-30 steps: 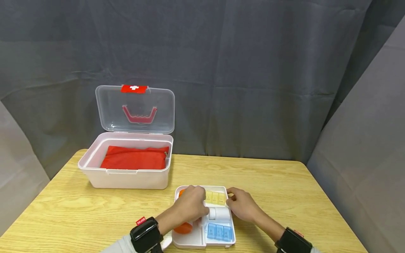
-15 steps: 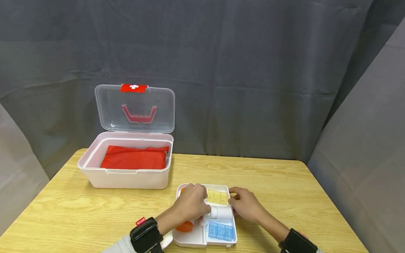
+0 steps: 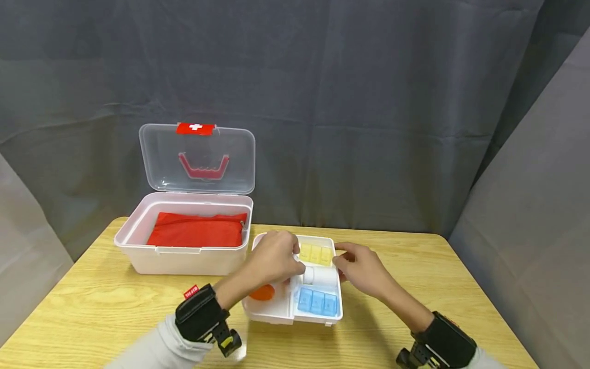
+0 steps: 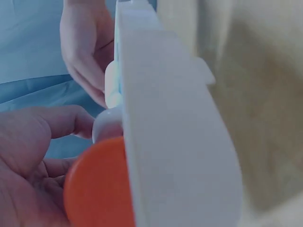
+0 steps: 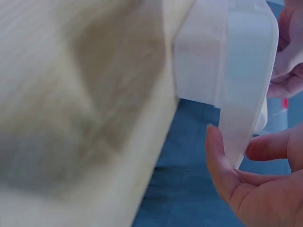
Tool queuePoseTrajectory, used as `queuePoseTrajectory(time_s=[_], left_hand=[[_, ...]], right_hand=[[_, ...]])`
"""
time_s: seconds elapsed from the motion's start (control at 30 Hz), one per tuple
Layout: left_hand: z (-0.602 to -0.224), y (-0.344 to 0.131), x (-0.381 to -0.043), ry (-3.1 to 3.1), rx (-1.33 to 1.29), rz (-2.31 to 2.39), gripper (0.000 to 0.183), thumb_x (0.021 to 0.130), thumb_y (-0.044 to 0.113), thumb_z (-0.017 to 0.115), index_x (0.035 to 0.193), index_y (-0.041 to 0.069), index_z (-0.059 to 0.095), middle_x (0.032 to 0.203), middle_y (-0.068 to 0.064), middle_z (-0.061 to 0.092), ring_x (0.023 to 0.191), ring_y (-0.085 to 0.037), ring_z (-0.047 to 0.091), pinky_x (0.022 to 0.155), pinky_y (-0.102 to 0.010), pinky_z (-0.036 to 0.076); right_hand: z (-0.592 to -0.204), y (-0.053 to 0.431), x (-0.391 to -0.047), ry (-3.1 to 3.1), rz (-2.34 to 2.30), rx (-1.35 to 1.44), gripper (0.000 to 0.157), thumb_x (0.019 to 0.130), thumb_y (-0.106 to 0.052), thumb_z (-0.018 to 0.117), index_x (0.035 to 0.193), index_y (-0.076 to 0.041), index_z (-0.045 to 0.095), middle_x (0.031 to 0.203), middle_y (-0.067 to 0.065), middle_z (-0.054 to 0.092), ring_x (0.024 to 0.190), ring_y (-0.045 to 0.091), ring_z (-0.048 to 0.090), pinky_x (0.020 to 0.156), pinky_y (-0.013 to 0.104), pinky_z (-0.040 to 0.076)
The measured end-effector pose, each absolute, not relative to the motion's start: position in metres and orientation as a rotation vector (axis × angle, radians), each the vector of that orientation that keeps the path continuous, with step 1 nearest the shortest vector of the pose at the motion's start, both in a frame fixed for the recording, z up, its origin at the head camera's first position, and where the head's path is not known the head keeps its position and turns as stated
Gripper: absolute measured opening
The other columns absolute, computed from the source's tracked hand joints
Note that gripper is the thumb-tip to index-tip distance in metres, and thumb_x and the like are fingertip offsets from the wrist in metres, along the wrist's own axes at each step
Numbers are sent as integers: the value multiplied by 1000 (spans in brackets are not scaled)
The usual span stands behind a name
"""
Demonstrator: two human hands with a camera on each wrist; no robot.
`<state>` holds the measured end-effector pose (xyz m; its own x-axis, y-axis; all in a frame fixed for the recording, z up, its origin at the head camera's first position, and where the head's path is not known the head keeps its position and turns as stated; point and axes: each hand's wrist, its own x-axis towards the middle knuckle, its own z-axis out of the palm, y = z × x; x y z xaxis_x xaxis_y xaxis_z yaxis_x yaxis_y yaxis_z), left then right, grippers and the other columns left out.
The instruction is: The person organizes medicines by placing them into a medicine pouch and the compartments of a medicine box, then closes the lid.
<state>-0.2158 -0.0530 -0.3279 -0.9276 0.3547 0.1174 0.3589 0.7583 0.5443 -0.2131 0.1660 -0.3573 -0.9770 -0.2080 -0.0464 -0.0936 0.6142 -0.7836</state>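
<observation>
A white compartment tray (image 3: pixel 275 310) hangs a little above the table, its underside apart from the wood in the left wrist view. My left hand (image 3: pixel 276 259) grips the raised white handle (image 4: pixel 108 125) at its middle, mostly hidden under the fingers. With the thumb on the inner side and fingers outside, my right hand (image 3: pixel 361 267) pinches the tray's right rim (image 5: pixel 251 123). In the tray lie a yellow pill case (image 3: pixel 316 254), a white bottle or roll (image 3: pixel 321 276) and a blue pill case (image 3: pixel 317 302). An orange bottle cap (image 3: pixel 262 293) shows below my left hand.
Just left of the tray stands a pale plastic first-aid box (image 3: pixel 184 262) with its clear lid (image 3: pixel 198 148) raised. A red zip pouch (image 3: pixel 198 231) lies inside it. Behind the wooden table (image 3: pixel 392 251) hangs a dark grey curtain (image 3: pixel 369 113).
Both hands have lifted the tray off the table and carried it away from the body, slightly left, nearer the box. The tray's contents have moved with it.
</observation>
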Motion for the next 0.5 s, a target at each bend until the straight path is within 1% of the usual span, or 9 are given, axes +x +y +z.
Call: queuePoseTrajectory(time_s=[0.1,0.17,0.23,0.33,0.4,0.47,0.5], left_hand=[[-307,-60,-222,-2946,-580,-823,11,78,13,77,73,9,68,55,3,57,53,-15,54,50,-25,39],[-293,-66,-227,-2959,-558,-780,7,78,9,74,73,9,69,54,3,51,54,-15,49,48,-25,35],[-281,-73,-231,-2981,-529,-738,16,77,4,69,64,9,62,53,4,38,51,-14,39,45,-24,27],[-265,-83,-240,-3013,-476,-676,34,75,0,65,52,13,44,53,4,24,47,-13,26,43,-24,18],[-257,-89,-246,-3025,-449,-632,42,74,-1,64,49,14,34,53,5,20,46,-12,23,43,-23,16],[-250,-96,-252,-3027,-422,-605,42,74,-1,63,47,15,35,51,5,21,45,-12,26,42,-23,18],[-247,-99,-255,-3026,-410,-588,39,74,-1,62,47,14,38,51,4,23,45,-12,29,41,-23,19]], right_hand=[[-346,159,-219,2753,-1302,-287,43,101,-16,55,141,1,54,95,11,71,75,19,71,69,32,58],[-340,152,-222,2763,-1337,-318,44,102,-17,55,142,1,53,96,13,71,77,22,71,70,33,58],[-335,144,-225,2770,-1378,-344,44,102,-19,55,141,1,53,96,15,70,80,25,71,71,32,59],[-329,130,-231,2779,-1417,-374,44,102,-20,54,141,1,53,97,17,70,81,25,70,71,33,60],[-326,122,-235,2783,-1419,-388,45,103,-21,54,142,0,52,97,16,70,82,25,71,72,33,60],[-323,115,-237,2787,-1404,-403,47,103,-22,54,145,-1,49,97,15,70,81,23,71,72,33,60],[-321,112,-238,2789,-1396,-408,48,103,-23,54,146,-2,48,96,15,70,80,22,71,72,33,59]])
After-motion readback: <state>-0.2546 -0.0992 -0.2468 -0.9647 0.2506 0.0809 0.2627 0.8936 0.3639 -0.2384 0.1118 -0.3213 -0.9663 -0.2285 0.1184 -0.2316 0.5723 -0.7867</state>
